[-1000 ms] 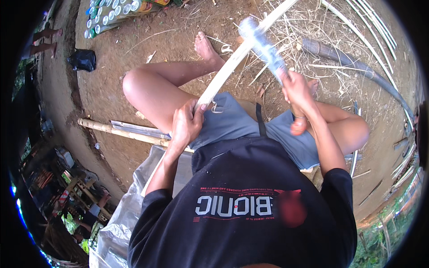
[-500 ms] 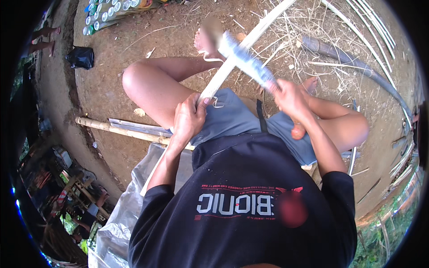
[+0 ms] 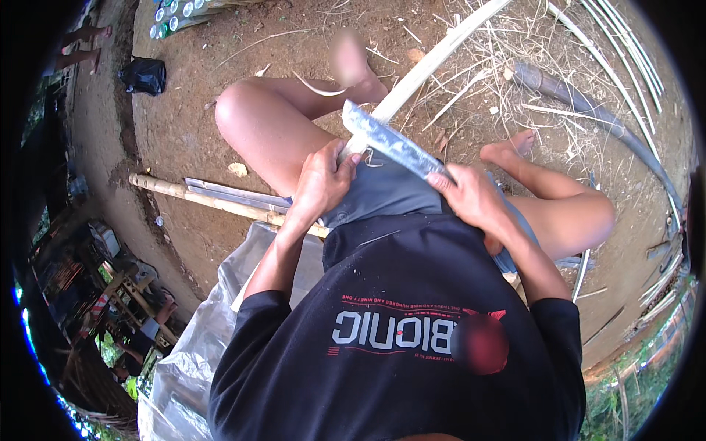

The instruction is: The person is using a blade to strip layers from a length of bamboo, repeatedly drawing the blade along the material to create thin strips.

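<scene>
A long pale bamboo strip (image 3: 423, 70) slants from my lap up past the top edge of the view. My left hand (image 3: 323, 178) is closed around its near part, beside my left thigh. In my right hand (image 3: 471, 195) is a machete (image 3: 393, 140) with a broad, whitish-smeared blade; its handle is mostly hidden by my fingers and palm. The blade lies across the bamboo strip just beyond my left hand, its tip pointing up and left. A thin curled shaving (image 3: 318, 86) shows near my left shin.
Shavings (image 3: 489, 81) litter the ground ahead. A dark bamboo pole (image 3: 588, 106) and several pale strips (image 3: 625, 44) lie at the right. Left are a bamboo pole (image 3: 158, 184), a black plastic bag (image 3: 143, 76) and bottles (image 3: 184, 11). Clear plastic sheeting (image 3: 187, 382) lies beside me.
The machete has come nearer along the strip toward my left hand and lap, and its blade is less blurred. My right hand has drawn back; my left still grips the strip.
</scene>
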The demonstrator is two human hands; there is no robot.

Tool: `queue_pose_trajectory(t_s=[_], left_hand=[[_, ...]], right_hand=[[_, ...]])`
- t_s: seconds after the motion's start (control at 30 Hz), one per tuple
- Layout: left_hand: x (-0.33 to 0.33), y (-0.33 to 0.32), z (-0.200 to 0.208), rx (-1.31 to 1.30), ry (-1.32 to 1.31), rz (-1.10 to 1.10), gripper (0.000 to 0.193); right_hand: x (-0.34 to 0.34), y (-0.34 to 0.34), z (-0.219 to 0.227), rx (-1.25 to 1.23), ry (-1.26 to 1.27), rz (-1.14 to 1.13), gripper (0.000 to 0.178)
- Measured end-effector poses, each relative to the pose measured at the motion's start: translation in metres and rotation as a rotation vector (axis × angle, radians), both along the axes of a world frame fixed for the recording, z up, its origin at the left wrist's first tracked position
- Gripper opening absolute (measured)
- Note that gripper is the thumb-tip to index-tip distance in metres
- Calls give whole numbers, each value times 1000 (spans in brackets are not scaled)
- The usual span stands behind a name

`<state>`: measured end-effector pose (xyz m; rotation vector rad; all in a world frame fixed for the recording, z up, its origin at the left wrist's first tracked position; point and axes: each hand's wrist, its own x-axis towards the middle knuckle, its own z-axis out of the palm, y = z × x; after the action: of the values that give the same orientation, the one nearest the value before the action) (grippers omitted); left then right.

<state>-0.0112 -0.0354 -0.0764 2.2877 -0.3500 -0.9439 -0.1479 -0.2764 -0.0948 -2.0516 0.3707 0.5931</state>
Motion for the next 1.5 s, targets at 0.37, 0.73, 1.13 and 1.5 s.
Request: queue_pose_trajectory(t_s=[0.37, 0.73, 1.13, 1.5], left_hand=[[7, -5, 17, -106, 344, 151, 30], [9, -15, 19, 10, 310, 172, 40], [12, -21, 19, 64, 222, 217, 44], [15, -20, 12, 90, 257, 210, 42]], right_hand=[[30, -73, -18, 45, 79, -294, 42], [115, -266, -119, 53, -95, -846, 44], [105, -221, -87, 24, 108, -532, 38], [60, -142, -67, 160, 110, -292, 44]])
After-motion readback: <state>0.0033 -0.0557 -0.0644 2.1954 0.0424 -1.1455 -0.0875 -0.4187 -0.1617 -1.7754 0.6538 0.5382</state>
